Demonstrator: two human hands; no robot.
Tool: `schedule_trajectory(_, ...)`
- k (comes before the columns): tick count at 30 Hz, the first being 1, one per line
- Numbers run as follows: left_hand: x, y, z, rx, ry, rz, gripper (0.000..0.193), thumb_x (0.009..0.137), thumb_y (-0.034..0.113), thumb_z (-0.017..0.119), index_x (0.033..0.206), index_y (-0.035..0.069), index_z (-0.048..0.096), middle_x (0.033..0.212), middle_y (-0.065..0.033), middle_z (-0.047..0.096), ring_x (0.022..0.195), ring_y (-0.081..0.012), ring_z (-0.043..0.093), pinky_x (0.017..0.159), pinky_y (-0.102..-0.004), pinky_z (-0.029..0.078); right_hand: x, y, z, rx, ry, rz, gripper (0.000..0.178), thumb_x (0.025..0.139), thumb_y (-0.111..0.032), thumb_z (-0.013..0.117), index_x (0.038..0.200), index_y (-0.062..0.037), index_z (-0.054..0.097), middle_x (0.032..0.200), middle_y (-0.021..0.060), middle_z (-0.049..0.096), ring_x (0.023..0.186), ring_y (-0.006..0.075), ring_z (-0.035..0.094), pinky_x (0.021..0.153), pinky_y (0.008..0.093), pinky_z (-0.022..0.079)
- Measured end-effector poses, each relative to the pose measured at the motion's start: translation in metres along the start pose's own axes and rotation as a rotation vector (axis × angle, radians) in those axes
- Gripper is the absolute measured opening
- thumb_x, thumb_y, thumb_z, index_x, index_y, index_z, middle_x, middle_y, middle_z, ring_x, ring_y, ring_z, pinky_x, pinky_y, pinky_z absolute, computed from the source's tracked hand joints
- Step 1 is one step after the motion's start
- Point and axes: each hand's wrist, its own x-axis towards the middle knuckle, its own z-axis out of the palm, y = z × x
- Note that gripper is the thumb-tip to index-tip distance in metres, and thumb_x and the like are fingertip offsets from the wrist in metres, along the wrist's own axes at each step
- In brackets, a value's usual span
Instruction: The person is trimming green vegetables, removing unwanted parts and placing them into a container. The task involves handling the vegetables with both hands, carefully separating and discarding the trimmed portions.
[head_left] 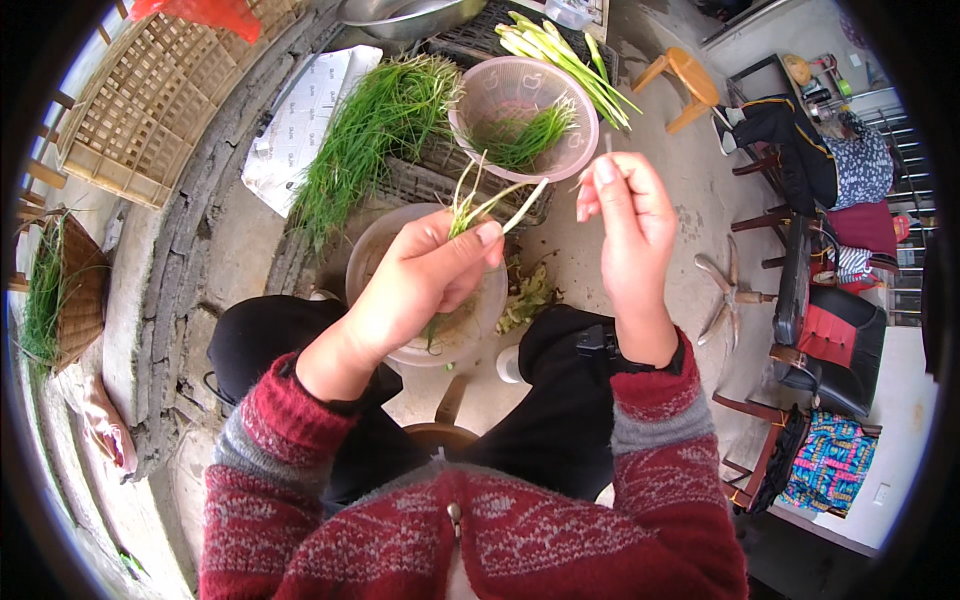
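My left hand [425, 270] is closed around a few thin green onion stalks [488, 203]. Their pale ends stick out past the thumb toward my right hand. Raised to the right, my right hand [632, 215] has thumb and index finger pinched together; a thin sliver seems to show above the fingertips, too small to name. Below the left hand, between my knees, is a pale round basin [362, 262], partly covered by that hand. Ahead stands a pink plastic colander [482, 78] with some fine green onions [527, 140] in it. A large heap of green onions [375, 135] lies left of the colander.
Long pale-green stalks [570, 65] lie beyond the colander, near a metal bowl [415, 18]. Trimmings [530, 300] litter the floor beside the basin. Woven tray [150, 100] and wicker basket [82, 285] are left. A wooden stool [690, 85], a seated person [790, 130] and chairs [830, 335] are right.
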Motion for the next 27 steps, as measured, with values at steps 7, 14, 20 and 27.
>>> schedule_trajectory(7, 0.001, 0.006, -0.003, -0.137, -0.031, 0.038, 0.023, 0.1, 0.021, 0.045, 0.093, 0.003, 0.058, 0.058, 0.0069, 0.033, 0.048, -0.0043, 0.025, 0.044, -0.0216, 0.019, 0.001, 0.003, -0.008, -0.166, -0.181, 0.073, 0.018, 0.084, 0.006, 0.065, 0.102, 0.0016, 0.066, 0.096, 0.0088, 0.068, 0.086, 0.0118, 0.065, 0.077, 0.0253, 0.053)
schedule_trajectory(14, 0.003, 0.01, -0.002, -0.191, -0.005, 0.068, 0.034, 0.1, 0.018, 0.038, 0.119, -0.003, 0.057, 0.072, 0.0001, 0.045, 0.06, -0.0077, 0.035, 0.053, -0.0205, 0.029, -0.004, -0.001, -0.001, -0.773, -0.477, 0.239, 0.015, 0.077, -0.008, 0.076, 0.075, 0.0029, 0.066, 0.069, 0.0023, 0.063, 0.066, 0.0079, 0.058, 0.062, 0.0238, 0.046)
schedule_trajectory(20, 0.004, 0.01, -0.002, -0.178, -0.025, 0.059, 0.033, 0.098, 0.018, 0.041, 0.117, -0.003, 0.059, 0.079, -0.002, 0.053, 0.066, -0.0095, 0.044, 0.057, -0.0219, 0.034, -0.001, 0.002, 0.002, -0.359, -0.411, 0.204, 0.02, 0.08, -0.009, 0.075, 0.095, -0.0001, 0.067, 0.081, 0.0036, 0.068, 0.073, 0.0098, 0.062, 0.066, 0.0271, 0.05)
schedule_trajectory(27, 0.006, 0.003, -0.004, -0.167, -0.081, -0.034, 0.029, 0.099, 0.02, 0.048, 0.111, -0.004, 0.06, 0.087, -0.0096, 0.065, 0.073, -0.0142, 0.06, 0.067, -0.0272, 0.049, -0.003, -0.001, 0.011, 0.427, -0.509, 0.482, 0.02, 0.096, -0.006, 0.055, 0.111, 0.0055, 0.061, 0.085, 0.0064, 0.058, 0.078, 0.0189, 0.063, 0.076, 0.0313, 0.053)
